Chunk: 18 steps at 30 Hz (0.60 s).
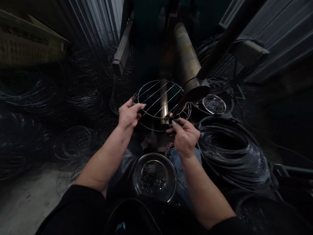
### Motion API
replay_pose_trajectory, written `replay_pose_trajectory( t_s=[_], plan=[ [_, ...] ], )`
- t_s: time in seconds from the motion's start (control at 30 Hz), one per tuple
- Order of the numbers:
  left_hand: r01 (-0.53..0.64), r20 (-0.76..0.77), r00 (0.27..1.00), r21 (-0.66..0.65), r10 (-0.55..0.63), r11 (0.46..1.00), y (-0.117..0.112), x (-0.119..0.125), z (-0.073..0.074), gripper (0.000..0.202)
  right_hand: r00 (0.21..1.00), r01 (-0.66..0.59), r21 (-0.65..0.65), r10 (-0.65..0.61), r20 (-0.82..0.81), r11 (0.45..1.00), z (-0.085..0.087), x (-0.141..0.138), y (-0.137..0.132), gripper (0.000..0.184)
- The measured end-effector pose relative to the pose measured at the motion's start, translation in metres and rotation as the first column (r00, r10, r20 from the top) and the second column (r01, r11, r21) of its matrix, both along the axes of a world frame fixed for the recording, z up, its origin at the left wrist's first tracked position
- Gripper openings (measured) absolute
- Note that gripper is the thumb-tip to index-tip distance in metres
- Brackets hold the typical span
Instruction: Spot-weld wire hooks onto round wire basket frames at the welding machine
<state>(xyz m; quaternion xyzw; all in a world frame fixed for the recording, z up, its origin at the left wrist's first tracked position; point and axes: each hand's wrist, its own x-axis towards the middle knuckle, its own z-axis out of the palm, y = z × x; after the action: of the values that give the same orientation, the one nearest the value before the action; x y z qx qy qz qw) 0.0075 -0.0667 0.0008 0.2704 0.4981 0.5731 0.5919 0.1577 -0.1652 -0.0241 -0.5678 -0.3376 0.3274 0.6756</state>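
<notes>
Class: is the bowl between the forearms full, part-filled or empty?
Part-filled: small dark pieces lie in the metal bowl, its upper wall bare.

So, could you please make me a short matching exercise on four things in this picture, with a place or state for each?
Column one:
1. left hand
2. round wire grid
3. metal bowl
4. large wire coil

Column two:
A. low in the picture, with small pieces lying in it
B. many loops, to the right of the right forearm
C. thumb and fingers at the left edge of a ring
D. held up, crossed by slanting parallel rods

Right pairs: 1-C, 2-D, 3-A, 4-B.
</notes>
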Motion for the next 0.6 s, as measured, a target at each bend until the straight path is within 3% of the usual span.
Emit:
replay_pose_trajectory(
  t_s=[0.3,0.43,0.5,0.6],
  plan=[
    [0.035,0.003,0.999,0.027,-0.035,0.999,-0.003,-0.001,-0.003,0.058,1.0,0.015,-0.013,-0.015,0.004,1.0,-0.002,-0.002,0.004,0.017],
    [0.055,-0.048,0.997,-0.024,-0.057,0.998,-0.003,-0.008,-0.001,0.048,1.0,-0.005,0.005,0.005,-0.025,1.0,0.0,0.002,-0.004,0.021],
    [0.059,-0.062,0.996,-0.037,-0.061,0.998,0.005,-0.013,0.003,0.038,0.994,0.096,0.039,-0.098,0.04,0.995,-0.005,0.012,-0.017,0.024],
    [0.049,-0.073,0.996,0.029,-0.047,0.998,0.028,-0.015,0.006,0.037,0.927,0.207,0.046,-0.211,0.309,0.977,-0.026,0.04,-0.05,0.025]
  ],
)
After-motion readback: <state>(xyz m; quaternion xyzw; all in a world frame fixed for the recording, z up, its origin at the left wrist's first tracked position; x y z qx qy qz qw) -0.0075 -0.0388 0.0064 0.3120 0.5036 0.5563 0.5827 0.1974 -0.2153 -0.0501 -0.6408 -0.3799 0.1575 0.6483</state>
